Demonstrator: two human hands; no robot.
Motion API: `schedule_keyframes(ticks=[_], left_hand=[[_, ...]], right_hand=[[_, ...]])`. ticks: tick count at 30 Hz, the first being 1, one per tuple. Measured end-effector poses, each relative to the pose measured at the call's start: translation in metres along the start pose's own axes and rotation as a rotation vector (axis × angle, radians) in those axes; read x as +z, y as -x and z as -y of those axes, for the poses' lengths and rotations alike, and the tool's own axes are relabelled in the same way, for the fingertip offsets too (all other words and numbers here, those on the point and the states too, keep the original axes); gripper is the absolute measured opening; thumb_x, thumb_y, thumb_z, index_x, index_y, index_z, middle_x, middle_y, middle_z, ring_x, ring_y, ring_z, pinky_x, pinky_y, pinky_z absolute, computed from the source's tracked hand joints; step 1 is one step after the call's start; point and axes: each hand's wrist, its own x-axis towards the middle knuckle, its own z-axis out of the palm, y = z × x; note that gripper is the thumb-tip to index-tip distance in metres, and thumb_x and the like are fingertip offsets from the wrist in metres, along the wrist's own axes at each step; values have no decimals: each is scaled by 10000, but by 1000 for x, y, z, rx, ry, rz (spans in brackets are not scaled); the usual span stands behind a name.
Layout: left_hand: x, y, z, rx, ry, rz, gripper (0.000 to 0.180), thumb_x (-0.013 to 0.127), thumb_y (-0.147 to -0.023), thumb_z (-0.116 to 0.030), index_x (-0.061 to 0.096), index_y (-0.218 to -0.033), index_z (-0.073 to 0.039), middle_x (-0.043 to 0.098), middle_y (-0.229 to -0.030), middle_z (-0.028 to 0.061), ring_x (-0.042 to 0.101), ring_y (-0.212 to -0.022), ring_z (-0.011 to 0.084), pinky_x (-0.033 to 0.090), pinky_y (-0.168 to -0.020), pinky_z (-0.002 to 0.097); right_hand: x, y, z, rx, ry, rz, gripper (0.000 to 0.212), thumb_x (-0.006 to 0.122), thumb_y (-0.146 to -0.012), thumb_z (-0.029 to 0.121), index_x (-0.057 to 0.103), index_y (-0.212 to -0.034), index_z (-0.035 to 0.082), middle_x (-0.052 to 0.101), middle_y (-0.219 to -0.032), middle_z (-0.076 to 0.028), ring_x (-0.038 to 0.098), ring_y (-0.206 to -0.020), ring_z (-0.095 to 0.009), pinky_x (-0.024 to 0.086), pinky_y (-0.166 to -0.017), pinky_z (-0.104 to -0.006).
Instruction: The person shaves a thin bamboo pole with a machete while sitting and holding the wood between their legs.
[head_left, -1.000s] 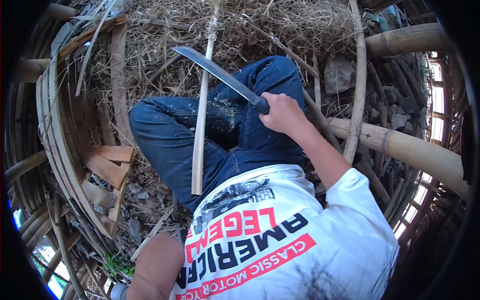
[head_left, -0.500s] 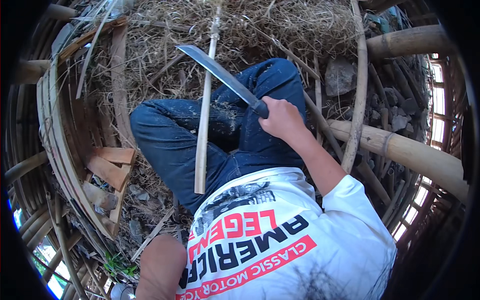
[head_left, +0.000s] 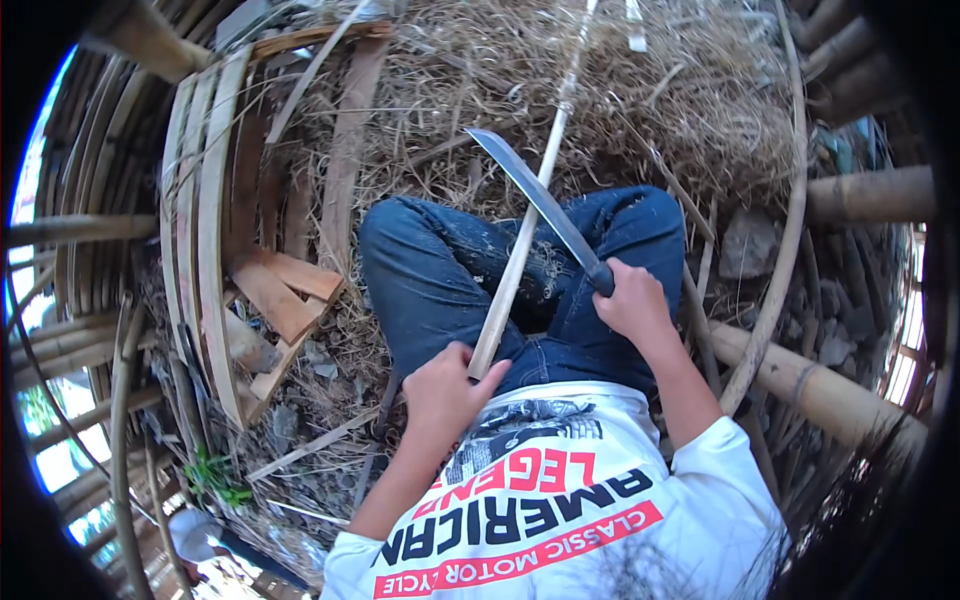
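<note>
My right hand (head_left: 637, 303) is wrapped around the dark handle of a machete (head_left: 535, 192). Its long blade slants up and to the left, crossing over a pale bamboo strip (head_left: 512, 270). That strip runs from my lap between my bent knees to the dry shavings beyond. At the strip's near end is my left hand (head_left: 440, 392), thumb spread away from the fingers, with the strip's end between them. The fingertips of the left hand are partly hidden, and no firm grip on the strip shows.
Dry shavings (head_left: 440, 85) cover the ground ahead. On the left stand curved bamboo slats (head_left: 205, 230) and reddish wood pieces (head_left: 275, 300). A thick bamboo pole (head_left: 800, 385), a thin curved pole (head_left: 790, 235) and a grey stone (head_left: 747, 243) lie on the right.
My left hand has come from low beside my body up to the strip's near end. The view has shifted, so everything sits lower and further right. The right hand still holds the machete.
</note>
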Motion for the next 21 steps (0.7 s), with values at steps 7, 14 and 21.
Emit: schedule_keyframes(ticks=[7,14,21], left_hand=[[21,-44,-7,147,-134,-68,371,757,-750,-400,646,-865,-65,660,-848,110,679,-765,310,535,-657,436],[8,-48,12,281,322,21,282,719,-799,-204,644,-999,-19,667,-830,136,660,-672,275,542,-651,417],[-1,-15,-3,-81,808,281,282,597,-945,-164,510,-1164,-9,546,-696,47,520,-498,98,453,-445,280]], right_hand=[[-4,6,3,-11,-38,-16,219,674,-728,194,658,-898,57,669,-796,-239,641,-827,-448,525,-746,-505],[5,20,20,-81,-214,-17,188,664,-740,185,638,-858,41,651,-739,-249,641,-774,-454,518,-713,-517],[-4,14,27,-128,-112,43,200,709,-715,231,671,-797,52,661,-728,-218,657,-746,-413,531,-681,-481]])
